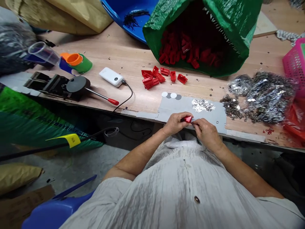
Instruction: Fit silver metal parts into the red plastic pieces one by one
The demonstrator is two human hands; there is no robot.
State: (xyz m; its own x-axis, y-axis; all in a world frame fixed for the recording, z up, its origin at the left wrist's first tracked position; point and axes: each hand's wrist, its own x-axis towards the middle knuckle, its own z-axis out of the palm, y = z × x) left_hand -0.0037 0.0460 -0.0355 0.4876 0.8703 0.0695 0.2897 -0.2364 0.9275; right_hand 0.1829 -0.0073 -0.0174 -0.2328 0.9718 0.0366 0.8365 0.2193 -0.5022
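My left hand [175,123] is closed around a small red plastic part [188,119] at the front edge of the table. Close beside it, my right hand [206,133] pinches a thin dark piece [192,123] against the red part; its exact kind is too small to make out. Just beyond my hands, a spread of small shiny metal pieces [203,105] lies on a grey sheet [181,106]. Farther back is a loose group of red plastic parts [152,77], in front of a green sack [233,65] that holds many more.
A hand press with a red-tipped lever [77,84] stands on the left, near a white power bank [111,77] with a cable. To the right are plastic bags of metal pieces [270,97] and a pink basket [295,63]. Behind stands a blue basin [116,16].
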